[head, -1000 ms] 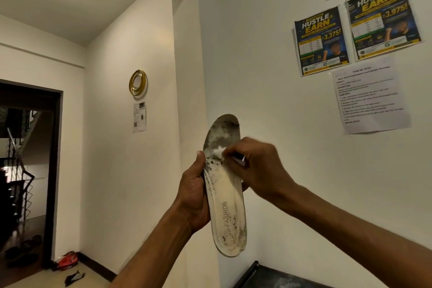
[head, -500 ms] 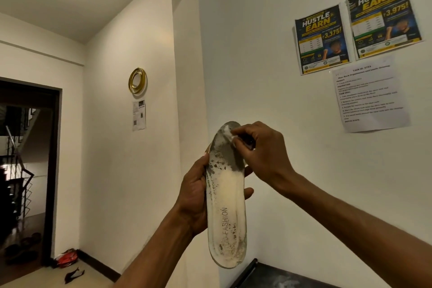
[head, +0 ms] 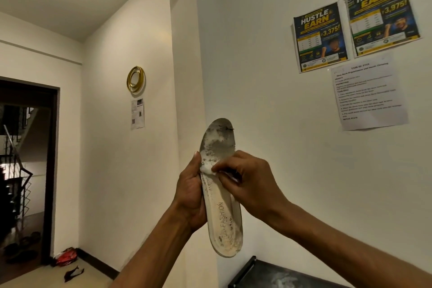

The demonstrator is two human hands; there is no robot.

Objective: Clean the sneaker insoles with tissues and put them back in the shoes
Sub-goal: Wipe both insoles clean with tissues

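A worn off-white insole (head: 222,215), printed "FASHION" and stained grey at the toe, is held upright in front of the wall. My left hand (head: 190,194) grips its left edge around the middle, thumb up along the rim. My right hand (head: 245,182) pinches a small white tissue (head: 207,169) and presses it on the insole's middle, just below the grey toe patch. No shoes are close to my hands.
A dark shelf or rack top (head: 268,273) shows at the bottom right. Posters (head: 320,35) and a printed sheet (head: 369,93) hang on the wall. A dark doorway (head: 25,170) opens at left, with a red item (head: 66,257) on the floor.
My right hand with the tissue went up from the insole's upper middle to its toe tip, then came back down to the middle. The left hand kept its hold.
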